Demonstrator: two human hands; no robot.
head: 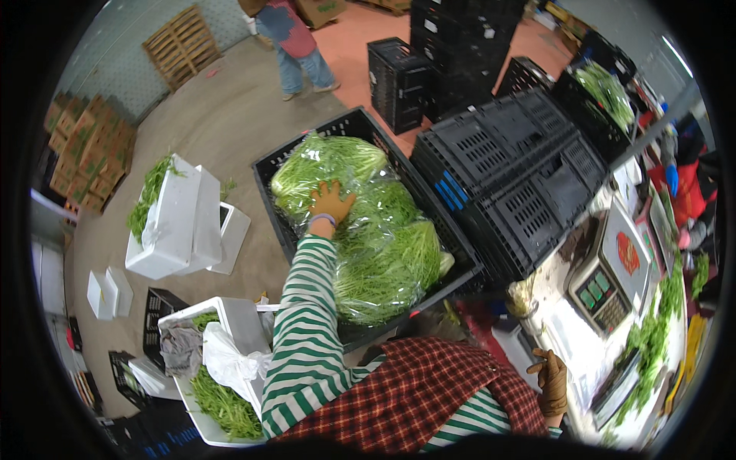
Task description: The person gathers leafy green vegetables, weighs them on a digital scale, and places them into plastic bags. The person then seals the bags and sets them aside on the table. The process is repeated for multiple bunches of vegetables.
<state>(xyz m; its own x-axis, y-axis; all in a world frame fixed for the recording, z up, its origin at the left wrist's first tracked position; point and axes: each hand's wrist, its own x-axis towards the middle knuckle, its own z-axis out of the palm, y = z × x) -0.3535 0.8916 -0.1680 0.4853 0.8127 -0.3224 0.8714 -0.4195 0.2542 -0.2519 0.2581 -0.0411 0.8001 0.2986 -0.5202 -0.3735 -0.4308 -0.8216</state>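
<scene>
My left hand (332, 202), in a tan glove with a purple band at the wrist, lies with spread fingers on bagged leafy greens. These transparent plastic bags of feathery greens (391, 253) with pale stem ends fill much of a black plastic crate (457, 253). Another bag of greens (339, 158) lies at the crate's far end, partly under my fingers. My right hand (549, 376), in a brown glove, hangs beside the white worktable (552, 339) with loosely bent fingers apart. Nothing shows in it. A digital scale (604, 293) stands on that table.
Folded black crates (500, 172) are stacked right of the filled crate. White foam boxes (172, 230) and an open foam box (187, 397) with loose greens stand left. A person (296, 46) stands beyond, near stacked black crates (460, 52). A co-worker's blue glove (671, 178) shows at right.
</scene>
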